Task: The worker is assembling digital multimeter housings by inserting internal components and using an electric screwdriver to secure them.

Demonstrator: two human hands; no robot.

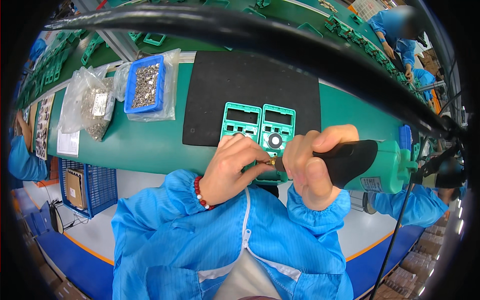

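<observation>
My right hand [320, 162] is wrapped round a green and black electric screwdriver [387, 162], held nearly level with its nose pointing left. At that nose, the thumb and fingers of my left hand [235, 160] pinch a small brass-coloured part [271, 161]; whether it is a screw or the driver's bit end I cannot tell. Just beyond my hands, two green plastic housings lie side by side on a black mat [250, 75]. The left housing [241, 106] is partly covered by my left hand. A round white-and-black disc [275, 140] sits in the right housing [278, 108].
A blue tray [161, 87] of small metal parts stands left of the mat, beside a clear bag [97, 107] of similar parts. A black bar [240, 27] crosses overhead. Green housings line the far conveyor. Co-workers in blue sit at both sides. A blue crate [102, 187] stands lower left.
</observation>
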